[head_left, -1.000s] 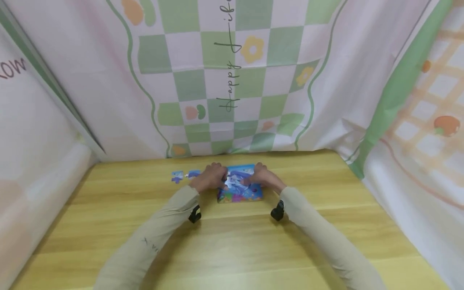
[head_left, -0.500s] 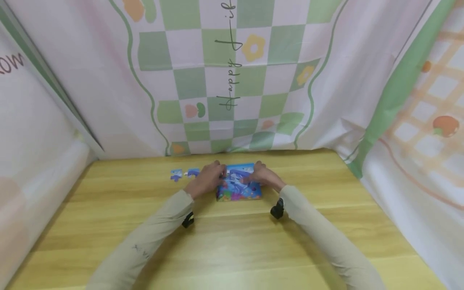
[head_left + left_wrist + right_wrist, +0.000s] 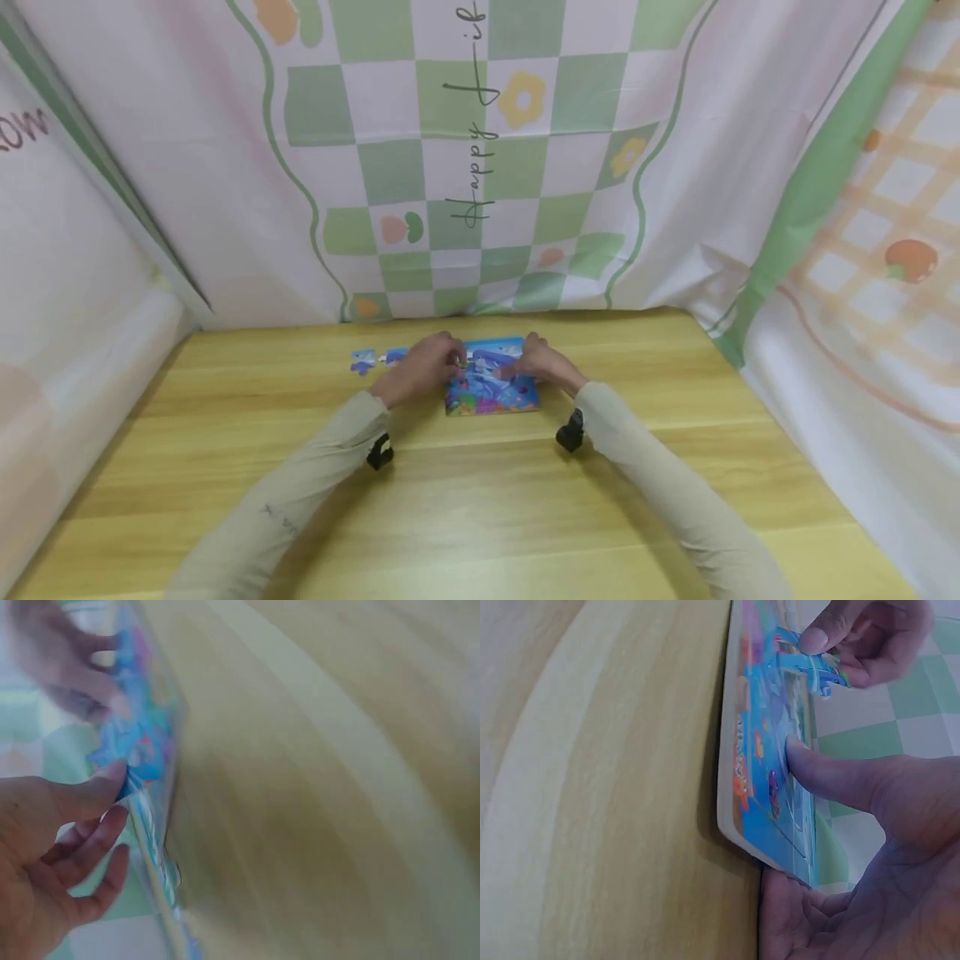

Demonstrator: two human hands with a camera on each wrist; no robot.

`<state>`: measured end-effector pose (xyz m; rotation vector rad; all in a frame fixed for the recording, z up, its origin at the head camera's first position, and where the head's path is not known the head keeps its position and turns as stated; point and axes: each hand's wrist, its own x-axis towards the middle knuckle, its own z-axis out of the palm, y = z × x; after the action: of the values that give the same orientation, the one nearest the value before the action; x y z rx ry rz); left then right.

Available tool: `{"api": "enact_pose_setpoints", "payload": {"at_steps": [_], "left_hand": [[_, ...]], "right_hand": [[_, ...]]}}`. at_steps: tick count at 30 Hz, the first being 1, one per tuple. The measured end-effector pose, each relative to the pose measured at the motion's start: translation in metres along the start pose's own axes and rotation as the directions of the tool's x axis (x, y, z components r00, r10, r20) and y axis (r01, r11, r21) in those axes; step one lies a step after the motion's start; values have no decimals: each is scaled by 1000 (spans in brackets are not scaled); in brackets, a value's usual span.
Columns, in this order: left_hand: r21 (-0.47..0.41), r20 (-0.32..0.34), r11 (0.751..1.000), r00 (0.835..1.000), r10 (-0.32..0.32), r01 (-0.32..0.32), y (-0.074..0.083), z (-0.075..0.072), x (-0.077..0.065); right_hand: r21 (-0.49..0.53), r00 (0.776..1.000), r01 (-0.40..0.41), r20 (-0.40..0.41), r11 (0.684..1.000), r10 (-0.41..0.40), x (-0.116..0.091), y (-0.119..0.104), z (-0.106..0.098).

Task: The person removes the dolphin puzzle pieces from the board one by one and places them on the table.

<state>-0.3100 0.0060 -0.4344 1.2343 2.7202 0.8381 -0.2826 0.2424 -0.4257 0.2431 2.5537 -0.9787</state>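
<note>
A colourful jigsaw puzzle board (image 3: 495, 402) with a blue sea picture lies near the back of the table. At its left side my left hand (image 3: 423, 368) pinches a blue puzzle piece (image 3: 812, 667) between thumb and fingers, just above the board. My right hand (image 3: 551, 365) grips the board's right side, with the thumb on the picture and fingers (image 3: 784, 911) under the edge in the right wrist view. Two loose puzzle pieces lie left of my left hand: one blue and white (image 3: 363, 361), one partly hidden (image 3: 393, 357). The left wrist view is blurred.
The wood-grain table (image 3: 480, 500) stretches from the board towards me. A checkered curtain (image 3: 487, 208) hangs close behind the board. Fabric walls also stand at the left (image 3: 82, 250) and right (image 3: 847, 333).
My left hand has drawn back slightly left from over the board and now shows a piece between its fingers. My right hand keeps its hold on the board.
</note>
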Motion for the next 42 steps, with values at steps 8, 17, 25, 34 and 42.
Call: {"api": "enact_pose_setpoints", "payload": {"at_steps": [8, 17, 25, 34, 42], "left_hand": [[-302, 11, 949, 996, -87, 86, -14, -4, -8], [-487, 37, 861, 988, -147, 146, -26, -12, -16], [-635, 117, 733, 968, -223, 246, -38, -12, -30], [-710, 179, 598, 916, -359, 373, -43, -21, -48], [-736, 214, 539, 896, -390, 410, -46, -21, -51]], "right_hand": [[15, 1000, -3, 4, 1000, 3, 0, 0, 4], [49, 1000, -5, 7, 999, 5, 2, 1, 3], [145, 999, 21, 29, 989, -26, -4, 8, 0], [189, 991, 131, -25, 973, -129, -4, 20, -9], [206, 991, 137, -20, 969, -136, -7, 17, -13]]}}
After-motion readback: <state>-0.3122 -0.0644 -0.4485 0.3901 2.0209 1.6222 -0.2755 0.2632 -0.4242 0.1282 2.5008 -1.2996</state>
